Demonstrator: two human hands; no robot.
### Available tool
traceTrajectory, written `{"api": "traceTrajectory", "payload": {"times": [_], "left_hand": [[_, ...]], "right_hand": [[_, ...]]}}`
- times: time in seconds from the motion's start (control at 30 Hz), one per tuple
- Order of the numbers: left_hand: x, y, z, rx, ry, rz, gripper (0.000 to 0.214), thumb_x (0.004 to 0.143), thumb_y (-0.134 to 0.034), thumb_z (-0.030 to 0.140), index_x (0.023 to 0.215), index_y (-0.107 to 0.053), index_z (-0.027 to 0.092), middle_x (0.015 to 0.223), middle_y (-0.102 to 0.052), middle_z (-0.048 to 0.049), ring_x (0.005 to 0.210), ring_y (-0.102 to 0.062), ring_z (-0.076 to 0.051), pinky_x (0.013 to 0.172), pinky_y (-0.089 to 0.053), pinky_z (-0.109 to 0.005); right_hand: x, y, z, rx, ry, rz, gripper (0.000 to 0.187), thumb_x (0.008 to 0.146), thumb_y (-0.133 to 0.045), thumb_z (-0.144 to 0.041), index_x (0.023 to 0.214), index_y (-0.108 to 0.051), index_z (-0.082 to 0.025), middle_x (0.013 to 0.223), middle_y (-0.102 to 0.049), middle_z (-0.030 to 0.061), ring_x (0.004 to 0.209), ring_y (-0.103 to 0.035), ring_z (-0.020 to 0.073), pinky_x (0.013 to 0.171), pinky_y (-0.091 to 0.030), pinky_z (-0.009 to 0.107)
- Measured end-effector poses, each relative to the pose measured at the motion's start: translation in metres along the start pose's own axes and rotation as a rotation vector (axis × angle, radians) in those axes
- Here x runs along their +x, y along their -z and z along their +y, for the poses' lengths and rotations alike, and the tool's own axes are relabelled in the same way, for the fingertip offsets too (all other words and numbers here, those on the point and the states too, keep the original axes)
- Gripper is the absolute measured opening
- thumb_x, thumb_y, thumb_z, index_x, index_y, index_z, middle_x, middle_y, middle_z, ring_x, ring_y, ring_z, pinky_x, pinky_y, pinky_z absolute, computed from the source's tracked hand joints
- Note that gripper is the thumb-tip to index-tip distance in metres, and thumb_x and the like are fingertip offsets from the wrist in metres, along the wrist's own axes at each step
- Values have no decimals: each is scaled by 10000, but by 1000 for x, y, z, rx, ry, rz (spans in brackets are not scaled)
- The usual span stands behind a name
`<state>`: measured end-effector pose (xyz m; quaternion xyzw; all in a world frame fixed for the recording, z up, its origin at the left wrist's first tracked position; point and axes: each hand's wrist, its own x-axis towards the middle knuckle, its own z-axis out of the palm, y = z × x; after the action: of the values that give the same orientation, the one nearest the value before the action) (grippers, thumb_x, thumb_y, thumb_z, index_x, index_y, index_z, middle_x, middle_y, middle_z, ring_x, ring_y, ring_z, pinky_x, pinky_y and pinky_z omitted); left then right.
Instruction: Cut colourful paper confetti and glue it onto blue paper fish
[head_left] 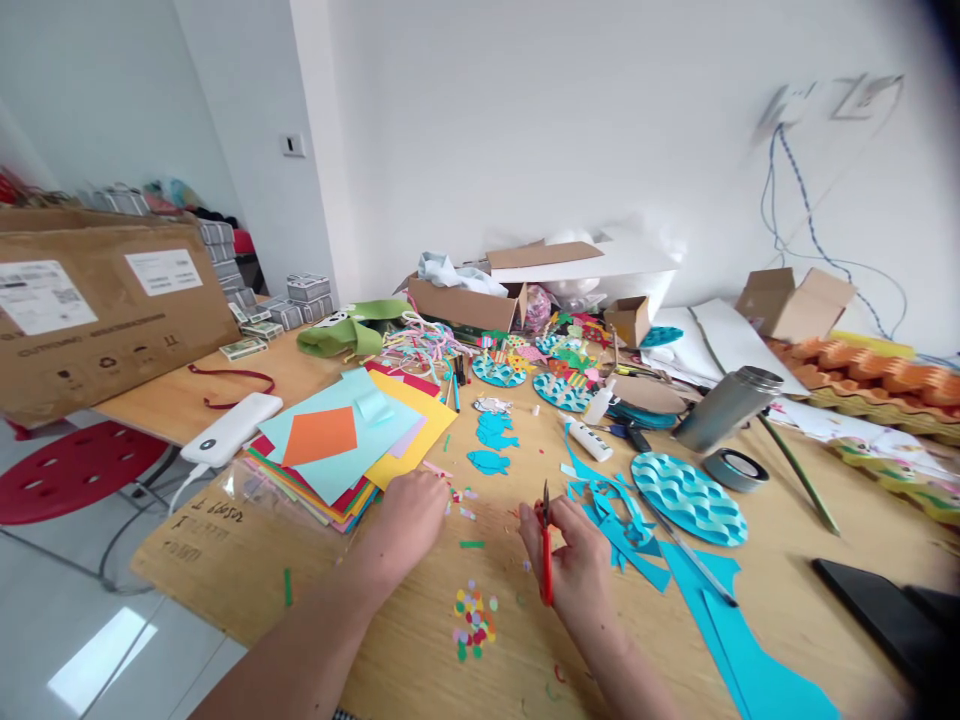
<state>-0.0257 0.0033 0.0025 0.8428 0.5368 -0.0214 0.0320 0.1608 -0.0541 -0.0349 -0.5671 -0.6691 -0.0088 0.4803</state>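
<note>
My right hand [571, 562] is closed around a pair of red-handled scissors [545, 545], blades pointing up and away from me. My left hand [405, 522] rests knuckles-up on the wooden table [780, 600] beside a stack of coloured paper sheets [349, 440]; its fingers are curled under and hidden. Small paper scraps lie between the hands, and a little heap of coloured paper dots [472, 618] sits just in front of them. Blue paper fish shapes [491, 440] lie beyond the hands.
Blue paper offcuts [720, 620] and a blue wavy paper disc [688, 497] lie to the right. A glue bottle [589, 438], metal flask [724, 408], tape roll [736, 468], white power bank [231, 428], cardboard boxes [465, 300] and a red stool [75, 468] surround the work area.
</note>
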Motion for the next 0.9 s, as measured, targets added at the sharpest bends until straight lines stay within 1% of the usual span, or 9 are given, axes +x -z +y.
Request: {"api": "traceTrajectory", "payload": {"times": [0.2,0.3,0.33,0.43,0.53,0.6,0.67,0.73,0.9], "left_hand": [[3,-4,-6,-67,13,29,220,780,-484,64,837,-691,111,871,-715,-174,857,-693,-289,702,-516,-340],[7,-5,-16,-149,11,48,160,756,-534,117,698,-679,152,757,-712,-112,767,-686,-255,658,-485,-303],[8,-5,-18,-222,8,45,154,749,-552,142,650,-667,168,708,-703,-78,708,-675,-224,629,-468,-278],[12,-6,-21,-846,-17,-37,124,710,-621,238,612,-659,171,599,-653,-17,590,-606,-160,550,-411,-233],[14,-6,-14,-1405,-60,-274,201,641,-714,344,653,-662,150,556,-608,12,505,-522,-111,503,-377,-216],[13,-7,-7,-1638,-75,-382,249,592,-758,360,640,-658,137,519,-586,17,466,-484,-90,471,-338,-207],[12,-7,-1,-1781,-58,-422,262,571,-777,352,629,-658,127,517,-586,8,456,-473,-78,451,-303,-201],[12,-7,3,-1855,-26,-442,261,560,-789,339,626,-659,122,534,-593,1,463,-478,-73,442,-285,-198],[11,-10,7,-1878,5,-504,239,573,-790,318,629,-666,121,555,-600,-4,453,-475,-65,439,-266,-203]], "right_hand": [[0,0,3,2,-25,12,323,892,-550,-289,599,-440,-212,577,-468,-18,552,-457,137,529,-350,256],[1,1,2,53,-93,6,328,889,-550,-326,596,-454,-212,584,-486,-8,562,-476,146,537,-371,262],[1,2,1,86,-137,-7,331,888,-549,-348,598,-468,-210,586,-501,-2,563,-486,149,537,-379,264],[3,3,-6,271,-332,-106,351,888,-540,-427,622,-533,-199,593,-553,14,555,-508,155,521,-395,262],[6,4,-18,527,-454,-223,314,840,-605,-461,686,-568,-190,631,-576,11,573,-521,154,521,-411,250],[7,5,-24,688,-466,-277,269,792,-674,-433,752,-565,-191,718,-606,22,661,-562,173,596,-453,262],[8,5,-27,814,-467,-311,254,776,-700,-402,808,-560,-192,811,-628,42,775,-593,203,707,-480,298],[7,4,-27,874,-475,-321,243,786,-693,-391,828,-560,-192,840,-626,48,817,-594,214,757,-476,319],[7,3,-25,854,-542,-331,252,762,-714,-384,811,-560,-191,785,-597,22,770,-584,203,710,-460,297]]}}
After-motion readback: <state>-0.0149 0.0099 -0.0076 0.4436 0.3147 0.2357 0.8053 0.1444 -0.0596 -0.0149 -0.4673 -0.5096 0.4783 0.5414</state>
